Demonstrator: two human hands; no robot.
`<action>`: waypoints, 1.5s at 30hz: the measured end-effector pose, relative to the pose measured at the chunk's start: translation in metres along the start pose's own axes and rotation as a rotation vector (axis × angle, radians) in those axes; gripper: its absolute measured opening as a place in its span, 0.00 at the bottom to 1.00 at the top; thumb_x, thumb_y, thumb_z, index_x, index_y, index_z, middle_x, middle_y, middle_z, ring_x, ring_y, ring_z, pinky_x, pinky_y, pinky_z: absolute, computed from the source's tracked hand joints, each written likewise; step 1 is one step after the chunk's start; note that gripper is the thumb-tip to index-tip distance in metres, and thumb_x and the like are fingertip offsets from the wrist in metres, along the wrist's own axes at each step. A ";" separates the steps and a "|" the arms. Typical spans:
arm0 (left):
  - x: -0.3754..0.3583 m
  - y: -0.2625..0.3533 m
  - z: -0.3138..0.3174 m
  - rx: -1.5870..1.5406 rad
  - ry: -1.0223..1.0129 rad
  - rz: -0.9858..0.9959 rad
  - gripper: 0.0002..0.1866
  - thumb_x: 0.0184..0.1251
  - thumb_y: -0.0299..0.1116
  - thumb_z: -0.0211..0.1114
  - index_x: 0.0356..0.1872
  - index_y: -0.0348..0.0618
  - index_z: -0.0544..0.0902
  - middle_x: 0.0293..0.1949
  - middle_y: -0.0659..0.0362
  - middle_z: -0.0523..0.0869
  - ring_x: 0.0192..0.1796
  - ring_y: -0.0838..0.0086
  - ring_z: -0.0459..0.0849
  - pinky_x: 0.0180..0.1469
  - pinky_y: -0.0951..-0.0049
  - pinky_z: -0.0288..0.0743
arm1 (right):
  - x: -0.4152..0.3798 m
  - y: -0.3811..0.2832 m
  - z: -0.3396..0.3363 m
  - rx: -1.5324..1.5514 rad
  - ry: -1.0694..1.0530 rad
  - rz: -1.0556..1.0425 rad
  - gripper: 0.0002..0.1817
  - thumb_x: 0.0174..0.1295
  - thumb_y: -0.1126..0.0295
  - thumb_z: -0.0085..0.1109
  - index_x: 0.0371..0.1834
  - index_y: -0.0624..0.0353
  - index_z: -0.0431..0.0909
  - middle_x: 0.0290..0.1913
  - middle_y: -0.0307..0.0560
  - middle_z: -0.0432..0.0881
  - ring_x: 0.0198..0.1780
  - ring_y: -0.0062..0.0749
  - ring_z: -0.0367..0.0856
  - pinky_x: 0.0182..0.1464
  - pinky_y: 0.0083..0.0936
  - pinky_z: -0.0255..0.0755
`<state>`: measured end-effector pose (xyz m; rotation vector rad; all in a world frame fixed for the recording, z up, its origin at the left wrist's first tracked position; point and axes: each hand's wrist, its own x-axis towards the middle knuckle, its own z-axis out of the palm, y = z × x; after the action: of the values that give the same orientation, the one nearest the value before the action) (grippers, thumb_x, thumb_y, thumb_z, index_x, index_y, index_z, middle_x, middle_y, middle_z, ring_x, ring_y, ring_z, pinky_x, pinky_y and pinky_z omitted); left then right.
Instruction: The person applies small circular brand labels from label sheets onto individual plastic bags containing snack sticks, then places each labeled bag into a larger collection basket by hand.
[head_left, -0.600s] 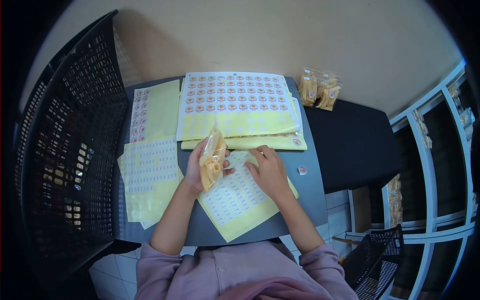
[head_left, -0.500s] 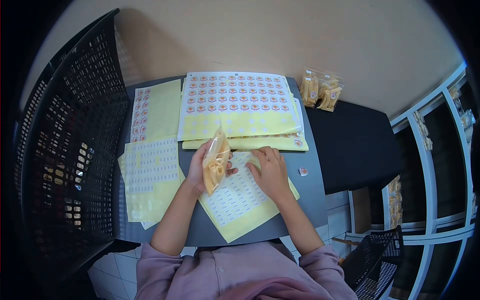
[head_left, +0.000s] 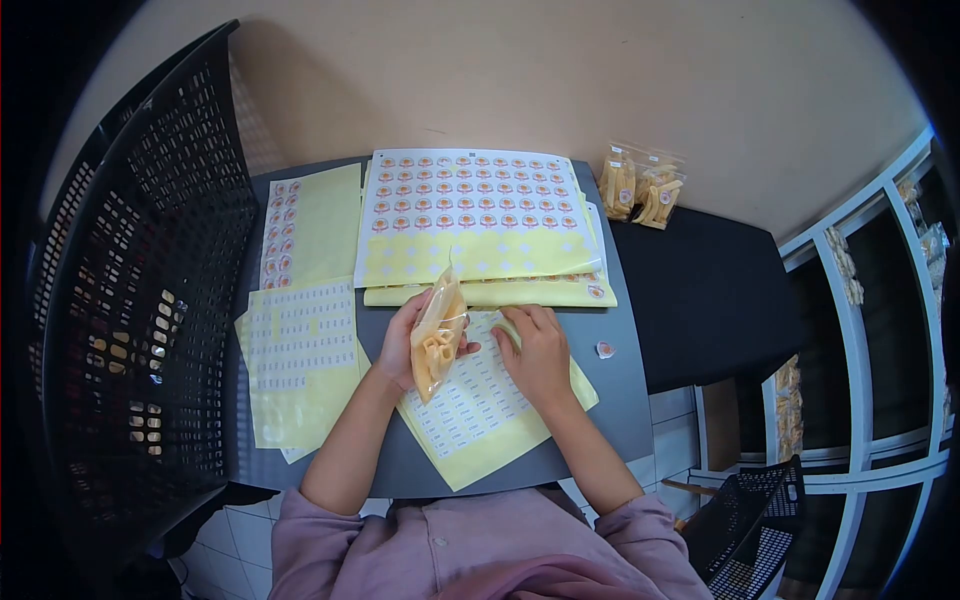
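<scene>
My left hand (head_left: 403, 345) is wrapped round a clear bag of pale yellow stick snacks (head_left: 438, 345), held tilted above the table. My right hand (head_left: 535, 350) rests at the upper right of a yellow sheet of small text labels (head_left: 470, 405); its fingers are bent over the sheet's top edge, and whether they pinch a label is too small to tell. Behind both hands lies a large sheet of round logo stickers (head_left: 470, 205) on other yellow sheets. One loose round sticker (head_left: 604, 349) is on the grey table (head_left: 620, 420), right of my right hand.
At the left stands a tall black perforated crate (head_left: 150, 270). More label sheets (head_left: 305, 350) lie beside it. Two filled snack bags (head_left: 640, 190) lean by the wall on a black-covered table (head_left: 710, 300). White shelving (head_left: 870, 370) and a black basket (head_left: 750, 530) are at the right.
The camera view has shifted slightly. My left hand still holds the bag, turned a little. My right hand stays at the label sheet, its fingers slightly moved.
</scene>
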<state>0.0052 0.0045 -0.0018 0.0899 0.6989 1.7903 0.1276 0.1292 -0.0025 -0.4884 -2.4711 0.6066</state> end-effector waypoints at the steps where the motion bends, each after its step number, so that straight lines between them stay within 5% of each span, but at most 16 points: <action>1: 0.000 0.000 0.001 0.004 0.012 0.001 0.22 0.63 0.48 0.37 0.40 0.38 0.70 0.28 0.58 0.74 0.24 0.73 0.77 0.48 0.59 0.69 | 0.001 0.000 0.000 -0.006 0.018 -0.005 0.13 0.46 0.72 0.60 0.36 0.63 0.76 0.36 0.46 0.74 0.41 0.38 0.72 0.42 0.31 0.67; 6: 0.002 -0.001 -0.003 0.040 0.001 0.012 0.22 0.62 0.48 0.38 0.40 0.38 0.70 0.28 0.57 0.74 0.24 0.72 0.77 0.49 0.57 0.69 | 0.007 -0.001 0.001 -0.008 0.054 0.010 0.07 0.46 0.72 0.59 0.29 0.59 0.77 0.31 0.43 0.75 0.37 0.36 0.72 0.39 0.31 0.66; 12: -0.005 0.001 0.004 0.149 -0.074 0.068 0.25 0.61 0.47 0.41 0.51 0.36 0.65 0.42 0.53 0.74 0.44 0.67 0.77 0.55 0.57 0.65 | 0.008 0.006 0.001 0.231 0.076 0.147 0.04 0.47 0.73 0.59 0.27 0.60 0.78 0.29 0.45 0.75 0.33 0.34 0.74 0.38 0.28 0.66; 14: -0.011 0.003 0.016 0.282 0.035 0.236 0.25 0.60 0.39 0.47 0.58 0.40 0.57 0.52 0.54 0.68 0.54 0.67 0.70 0.57 0.63 0.64 | 0.008 0.009 -0.006 0.456 0.149 0.239 0.04 0.50 0.75 0.57 0.28 0.63 0.76 0.29 0.44 0.75 0.33 0.29 0.75 0.37 0.24 0.67; 18: -0.010 -0.001 0.020 0.560 0.041 0.451 0.30 0.57 0.23 0.52 0.60 0.45 0.51 0.56 0.56 0.62 0.58 0.71 0.65 0.58 0.71 0.62 | 0.012 0.017 -0.017 0.865 0.303 0.402 0.03 0.53 0.76 0.56 0.28 0.66 0.75 0.30 0.41 0.74 0.34 0.23 0.73 0.39 0.19 0.66; 25: -0.020 -0.005 0.038 0.884 0.083 0.651 0.33 0.54 0.25 0.60 0.58 0.40 0.52 0.52 0.50 0.64 0.54 0.70 0.69 0.52 0.71 0.67 | 0.039 -0.054 -0.039 0.693 0.276 0.066 0.02 0.48 0.75 0.59 0.26 0.61 0.78 0.32 0.41 0.71 0.37 0.27 0.68 0.43 0.21 0.62; 28: -0.022 -0.008 0.036 1.120 0.171 0.782 0.34 0.52 0.26 0.62 0.58 0.39 0.53 0.50 0.49 0.66 0.53 0.69 0.70 0.51 0.71 0.67 | 0.044 -0.070 -0.025 0.608 0.250 0.104 0.03 0.47 0.75 0.61 0.26 0.61 0.79 0.32 0.40 0.68 0.40 0.26 0.65 0.46 0.22 0.60; 45: -0.021 -0.011 0.027 1.289 0.176 0.880 0.36 0.47 0.25 0.64 0.57 0.37 0.54 0.52 0.48 0.65 0.55 0.60 0.67 0.55 0.65 0.63 | 0.042 -0.079 -0.009 0.409 0.348 0.068 0.06 0.41 0.73 0.65 0.22 0.58 0.79 0.33 0.40 0.67 0.40 0.29 0.66 0.46 0.24 0.60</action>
<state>0.0322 -0.0009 0.0212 1.2637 2.0738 1.8098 0.0834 0.0852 0.0623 -0.4685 -1.9445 0.9418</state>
